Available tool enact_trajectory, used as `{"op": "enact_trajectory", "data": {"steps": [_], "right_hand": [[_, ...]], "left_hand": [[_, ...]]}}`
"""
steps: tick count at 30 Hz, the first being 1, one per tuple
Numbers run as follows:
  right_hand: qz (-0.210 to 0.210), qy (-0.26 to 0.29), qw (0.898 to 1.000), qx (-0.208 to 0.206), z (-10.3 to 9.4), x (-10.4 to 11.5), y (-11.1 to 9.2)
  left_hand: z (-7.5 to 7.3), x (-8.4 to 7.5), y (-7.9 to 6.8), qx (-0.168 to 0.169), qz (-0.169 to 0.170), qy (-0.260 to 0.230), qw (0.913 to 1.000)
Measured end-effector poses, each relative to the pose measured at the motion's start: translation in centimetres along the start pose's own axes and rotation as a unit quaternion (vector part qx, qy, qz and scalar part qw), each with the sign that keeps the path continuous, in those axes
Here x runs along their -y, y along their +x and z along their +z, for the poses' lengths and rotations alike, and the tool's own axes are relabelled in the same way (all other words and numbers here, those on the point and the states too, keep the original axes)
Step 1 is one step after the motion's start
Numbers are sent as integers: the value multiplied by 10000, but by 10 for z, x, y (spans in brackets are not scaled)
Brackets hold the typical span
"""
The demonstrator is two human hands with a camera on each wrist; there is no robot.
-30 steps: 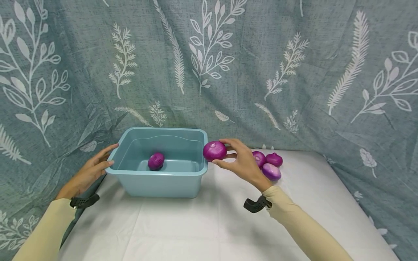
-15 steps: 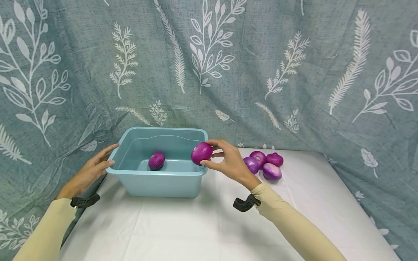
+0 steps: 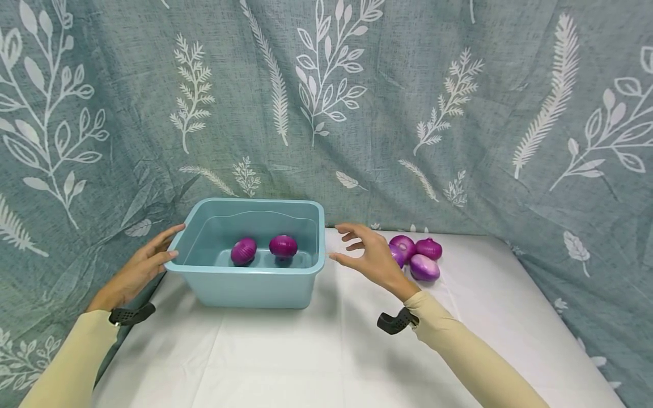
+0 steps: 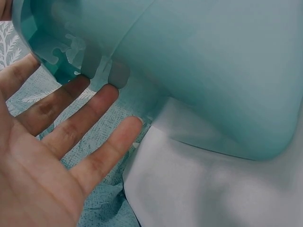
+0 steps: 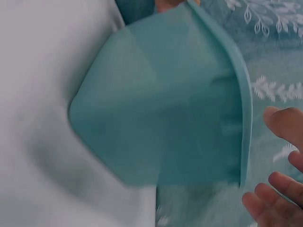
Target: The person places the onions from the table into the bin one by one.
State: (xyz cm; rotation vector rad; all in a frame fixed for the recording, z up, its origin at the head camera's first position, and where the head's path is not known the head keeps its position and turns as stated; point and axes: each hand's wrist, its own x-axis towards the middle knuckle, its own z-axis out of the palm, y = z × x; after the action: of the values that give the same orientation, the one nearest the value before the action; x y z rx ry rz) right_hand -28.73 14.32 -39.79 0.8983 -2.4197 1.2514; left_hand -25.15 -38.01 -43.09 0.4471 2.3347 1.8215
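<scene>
A teal plastic tub (image 3: 245,289) stands left of centre on the table in the head view. Inside it lie two red onions, a left onion (image 3: 244,251) and a right onion (image 3: 283,247). My left hand (image 3: 140,269) rests at the tub's left rim, its fingers (image 4: 102,101) spread and fairly straight against the wall in the left wrist view. Just past the right rim, my right hand (image 3: 372,258) is held with thumb and fingers apart and nothing between them. The right wrist view shows its fingertips (image 5: 265,198) close to the tub's rim.
Several more red onions (image 3: 424,267) sit in a cluster behind and right of my right hand, one partly hidden by it. A white cloth (image 3: 285,351) covers the table. Patterned teal fabric (image 3: 357,113) hangs along the back and sides.
My right hand carried a red onion left over the tub's right rim and let it go inside. The hand then drew back right. The left hand stayed at the left rim.
</scene>
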Motion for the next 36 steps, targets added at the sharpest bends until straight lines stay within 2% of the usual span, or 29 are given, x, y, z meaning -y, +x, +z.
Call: {"op": "enact_trajectory", "data": {"steps": [11, 17, 21, 28, 36], "right_hand": [[699, -923, 9930, -227, -50, -63, -39], [1132, -1218, 9857, -269, -80, -89, -59], [1235, -1452, 9809, -395, -94, -106, -71], [1284, -1576, 9775, -556, -107, -129, -88], [1491, -1802, 9708, -531, -110, -146, -99]], "left_hand": [[1, 0, 1, -39, -68, 29, 10000], [1, -1, 2, -15, -57, -1, 10000], [2, -2, 3, 5, -55, -30, 10000], [1, -2, 2, 7, -63, -14, 10000], [0, -4, 1, 25, 11, 108, 9999]]}}
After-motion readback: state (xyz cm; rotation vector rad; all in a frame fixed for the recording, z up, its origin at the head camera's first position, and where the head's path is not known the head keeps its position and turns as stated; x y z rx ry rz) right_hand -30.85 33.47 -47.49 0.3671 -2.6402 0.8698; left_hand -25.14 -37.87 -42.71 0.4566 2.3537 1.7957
